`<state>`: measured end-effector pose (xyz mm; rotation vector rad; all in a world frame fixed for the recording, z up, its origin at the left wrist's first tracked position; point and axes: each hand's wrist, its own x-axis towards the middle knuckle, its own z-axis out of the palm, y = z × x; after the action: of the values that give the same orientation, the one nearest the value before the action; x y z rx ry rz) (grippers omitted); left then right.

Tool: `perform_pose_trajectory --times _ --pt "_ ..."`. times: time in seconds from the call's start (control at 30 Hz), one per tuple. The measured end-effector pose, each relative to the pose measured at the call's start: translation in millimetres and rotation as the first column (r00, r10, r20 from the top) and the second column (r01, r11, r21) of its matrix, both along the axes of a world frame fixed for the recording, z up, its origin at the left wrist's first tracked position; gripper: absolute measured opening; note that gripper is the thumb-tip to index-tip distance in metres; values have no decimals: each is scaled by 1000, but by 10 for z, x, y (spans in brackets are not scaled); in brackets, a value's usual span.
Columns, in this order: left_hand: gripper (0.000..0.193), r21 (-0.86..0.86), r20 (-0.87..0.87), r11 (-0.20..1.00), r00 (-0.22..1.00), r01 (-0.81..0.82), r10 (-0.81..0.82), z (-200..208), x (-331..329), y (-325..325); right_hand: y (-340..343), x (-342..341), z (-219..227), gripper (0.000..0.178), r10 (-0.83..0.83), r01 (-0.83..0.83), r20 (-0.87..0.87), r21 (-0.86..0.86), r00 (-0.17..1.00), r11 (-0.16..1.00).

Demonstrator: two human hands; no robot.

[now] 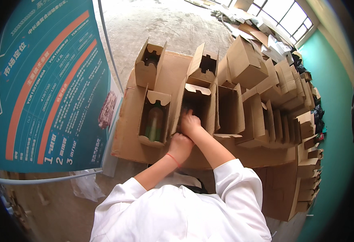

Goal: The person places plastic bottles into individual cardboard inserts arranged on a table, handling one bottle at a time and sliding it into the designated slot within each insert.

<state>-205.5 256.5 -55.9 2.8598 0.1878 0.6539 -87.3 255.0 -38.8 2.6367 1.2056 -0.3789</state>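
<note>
An upright open cardboard box (198, 101) stands in front of me, its inside dark. My right hand (190, 122) reaches into its near side with fingers curled; whatever the fingertips hold or touch is lost in the shadow. Below it my left hand (179, 146), with a red string at the wrist, is closed against the box's near lower left edge, its fingertips partly hidden. The right wrist lies just over the left hand. Beside them on the left, another open box (160, 98) contains a bottle with a green lower part (154, 124).
Two more open boxes (146, 70) (203, 68) stand behind. An open box (229, 105) and several stacked, nested boxes (284, 86) crowd the right. All rest on a cardboard-covered surface (171, 66). A large teal printed board (52, 92) rises at left; a green wall (330, 121) is at right.
</note>
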Motion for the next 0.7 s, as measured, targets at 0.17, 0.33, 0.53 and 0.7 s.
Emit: perform_pose_trajectory --times 0.17,0.33,0.53,0.7 --pt "2 27 24 999 999 38 -38 -1 25 15 -78 68 124 45 -36 56 -295 60 955 997" --pt "6 -98 98 995 995 14 -4 -46 42 74 -374 -295 914 28 95 -181 154 864 983 470" --pt "20 -113 -127 993 991 17 -32 123 10 24 -1229 -11 989 38 -239 232 -133 860 962 455" --pt "20 -127 27 991 999 27 -24 119 24 71 -1139 -408 967 10 -159 92 -35 926 987 365"
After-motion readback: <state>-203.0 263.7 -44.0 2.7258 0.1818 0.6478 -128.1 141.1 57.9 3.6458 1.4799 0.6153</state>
